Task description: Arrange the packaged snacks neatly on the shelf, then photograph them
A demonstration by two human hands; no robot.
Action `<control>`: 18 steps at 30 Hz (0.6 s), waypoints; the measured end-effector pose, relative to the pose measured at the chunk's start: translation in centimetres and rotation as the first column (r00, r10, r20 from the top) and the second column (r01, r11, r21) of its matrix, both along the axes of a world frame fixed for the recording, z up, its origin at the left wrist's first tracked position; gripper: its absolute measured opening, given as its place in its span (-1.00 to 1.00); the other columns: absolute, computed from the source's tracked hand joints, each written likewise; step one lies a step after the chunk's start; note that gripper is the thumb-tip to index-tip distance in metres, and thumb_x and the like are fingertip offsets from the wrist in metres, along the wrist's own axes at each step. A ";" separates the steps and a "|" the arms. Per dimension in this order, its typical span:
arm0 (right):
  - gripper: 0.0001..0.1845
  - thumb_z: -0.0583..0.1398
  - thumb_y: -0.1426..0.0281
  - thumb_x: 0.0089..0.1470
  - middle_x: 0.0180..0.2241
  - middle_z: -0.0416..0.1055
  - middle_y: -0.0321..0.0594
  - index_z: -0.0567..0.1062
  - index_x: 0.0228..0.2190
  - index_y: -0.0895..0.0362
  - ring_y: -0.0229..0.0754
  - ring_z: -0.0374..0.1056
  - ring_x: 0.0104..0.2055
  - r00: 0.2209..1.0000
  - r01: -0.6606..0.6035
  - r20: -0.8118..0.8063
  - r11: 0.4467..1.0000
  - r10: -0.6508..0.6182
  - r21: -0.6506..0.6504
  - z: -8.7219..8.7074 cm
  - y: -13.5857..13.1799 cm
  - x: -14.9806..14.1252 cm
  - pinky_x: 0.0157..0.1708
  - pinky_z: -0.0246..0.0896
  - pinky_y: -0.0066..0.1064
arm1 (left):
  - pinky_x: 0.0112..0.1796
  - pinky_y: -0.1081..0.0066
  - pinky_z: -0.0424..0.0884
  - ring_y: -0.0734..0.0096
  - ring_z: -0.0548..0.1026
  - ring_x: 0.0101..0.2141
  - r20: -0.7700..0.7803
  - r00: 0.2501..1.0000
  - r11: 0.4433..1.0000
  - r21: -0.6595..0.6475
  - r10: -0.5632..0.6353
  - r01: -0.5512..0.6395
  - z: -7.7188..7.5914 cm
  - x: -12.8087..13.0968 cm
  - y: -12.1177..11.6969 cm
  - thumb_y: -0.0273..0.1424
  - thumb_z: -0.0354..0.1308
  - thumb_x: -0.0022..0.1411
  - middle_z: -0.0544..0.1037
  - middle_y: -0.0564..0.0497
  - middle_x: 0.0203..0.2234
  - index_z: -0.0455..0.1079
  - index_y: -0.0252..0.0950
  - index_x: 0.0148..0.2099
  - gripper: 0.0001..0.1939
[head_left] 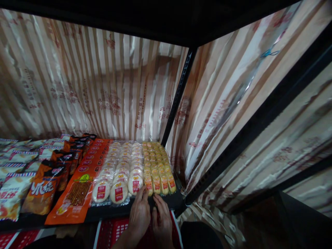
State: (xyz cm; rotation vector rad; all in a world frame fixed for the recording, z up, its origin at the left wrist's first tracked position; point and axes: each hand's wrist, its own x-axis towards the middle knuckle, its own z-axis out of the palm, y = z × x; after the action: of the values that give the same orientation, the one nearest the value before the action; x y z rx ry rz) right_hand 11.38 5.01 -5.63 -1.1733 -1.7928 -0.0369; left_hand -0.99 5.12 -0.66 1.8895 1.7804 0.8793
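Both my hands rest at the front edge of a black shelf (171, 201). My left hand (139, 216) has its fingers stretched forward, their tips touching the front of a clear pack of round white rice cakes (121, 169) and the small yellow snack packs (157, 164) beside it. Just right of it, my right hand (163, 221) also has extended fingers, with the tips at the shelf edge just below the yellow packs. Neither hand grips anything.
Left of the rice cakes lie flat orange packets (80, 186), then dark orange snack bags (45, 192) and white bags (11, 193). A black upright post (178, 93) stands at the shelf's right rear. Striped plastic sheeting (90, 86) covers the back and right side. A red basket (114, 231) sits below.
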 end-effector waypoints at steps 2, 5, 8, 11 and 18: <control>-0.67 0.02 0.42 0.16 -0.09 0.46 -0.06 0.42 -0.06 0.15 -0.11 0.39 -0.04 1.000 0.004 0.005 1.000 -0.004 0.000 -0.1 0.0 0.0 -0.13 0.39 -0.23 | 0.16 0.24 0.16 0.25 0.19 0.18 -0.005 1.000 1.000 -0.003 0.000 0.000 -0.2 -0.1 0.0 -0.59 -0.16 0.08 0.29 -0.20 0.15 0.25 -0.44 0.16 -0.43; -0.67 0.02 0.40 0.17 -0.09 0.46 -0.07 0.42 -0.06 0.15 -0.13 0.39 -0.04 1.000 0.009 0.007 1.000 -0.009 0.003 -0.2 0.0 0.0 -0.13 0.39 -0.26 | 0.16 0.24 0.16 0.29 0.18 0.19 -0.021 1.000 1.000 0.029 -0.010 0.011 -0.7 -0.1 0.1 -0.59 -0.18 0.10 0.31 -0.14 0.14 0.24 -0.41 0.17 -0.43; -0.67 0.01 0.38 0.18 -0.10 0.47 -0.06 0.42 -0.07 0.16 -0.13 0.39 -0.05 1.000 0.013 0.013 1.000 -0.013 0.019 -0.2 0.1 0.0 -0.13 0.39 -0.28 | 0.15 0.21 0.18 0.28 0.19 0.18 0.008 1.000 0.997 0.076 -0.024 0.023 -1.3 0.1 0.3 -0.58 -0.16 0.10 0.34 -0.12 0.12 0.26 -0.38 0.15 -0.45; -0.67 0.01 0.39 0.17 -0.11 0.47 -0.06 0.42 -0.06 0.15 -0.12 0.40 -0.06 1.000 0.009 0.023 0.999 -0.010 0.031 0.0 0.1 0.2 -0.15 0.40 -0.27 | 0.13 0.19 0.22 0.26 0.23 0.16 0.021 1.000 0.995 0.100 -0.013 0.011 -1.5 0.3 0.3 -0.57 -0.15 0.11 0.35 -0.15 0.11 0.30 -0.38 0.13 -0.47; -0.66 0.02 0.40 0.16 -0.12 0.48 -0.06 0.42 -0.05 0.12 -0.10 0.43 -0.09 0.999 -0.003 0.036 0.999 0.001 0.047 0.3 0.1 0.2 -0.19 0.43 -0.28 | 0.08 0.25 0.31 0.28 0.32 0.10 -0.018 1.000 0.970 0.244 0.007 -0.002 -0.6 -0.2 -0.6 -0.59 -0.15 0.11 0.38 -0.11 0.09 0.37 -0.29 0.06 -0.51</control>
State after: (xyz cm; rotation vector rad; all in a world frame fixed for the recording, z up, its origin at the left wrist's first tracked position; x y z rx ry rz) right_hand 11.59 5.14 -5.37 -1.1441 -1.8146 -0.0989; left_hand -1.19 4.57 -1.26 2.0494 1.7548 1.1318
